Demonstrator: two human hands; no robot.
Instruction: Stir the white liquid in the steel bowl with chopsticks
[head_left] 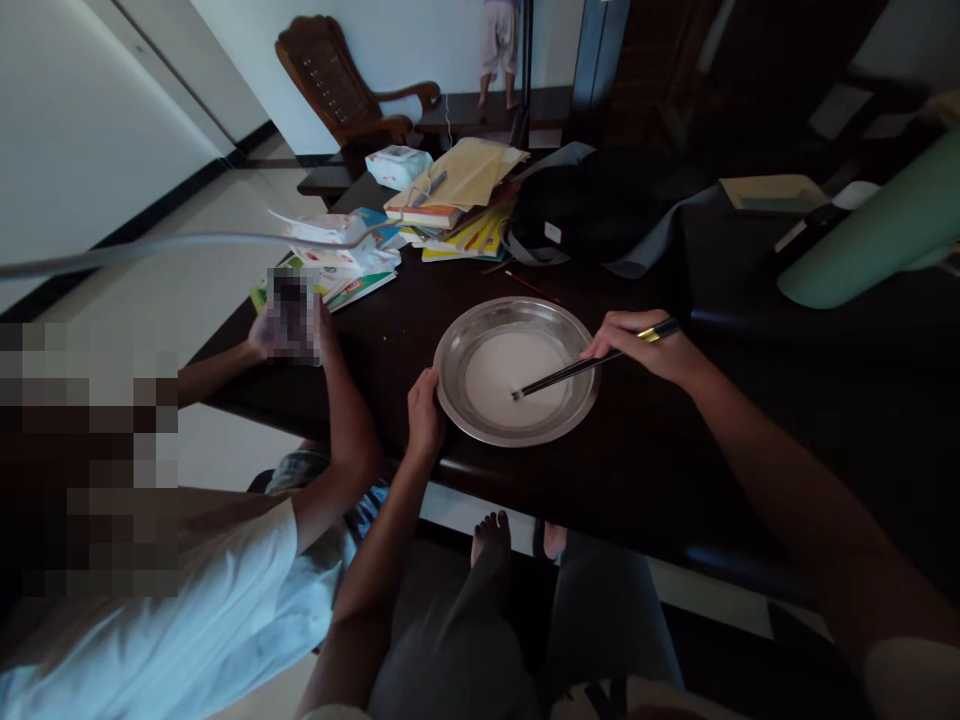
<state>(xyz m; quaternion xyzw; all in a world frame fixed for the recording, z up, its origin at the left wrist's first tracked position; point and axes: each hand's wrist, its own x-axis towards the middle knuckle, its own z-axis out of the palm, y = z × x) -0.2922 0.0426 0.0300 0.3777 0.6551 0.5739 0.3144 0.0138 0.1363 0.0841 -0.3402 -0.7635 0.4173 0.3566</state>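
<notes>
A round metal basin (448,408) rests on the dark table, with a pale, whitish mixture (499,365) spread over its bottom. My left hand (425,412) is closed on the basin's left rim; part of its fingers is hidden under the edge. Above the right rim, my right hand (646,345) grips black chopsticks (559,376) with a gold band near the thick end. They slant down to the left, their tips touching the pale mixture near the middle of the basin.
At my left a person in a white shirt (247,560) holds a blurred-out object (294,310). Behind the basin lie books and papers (457,215), a tissue pack (397,167) and a black bag (600,205). A green cylinder (862,235) is at right. Someone's legs (499,50) show far back.
</notes>
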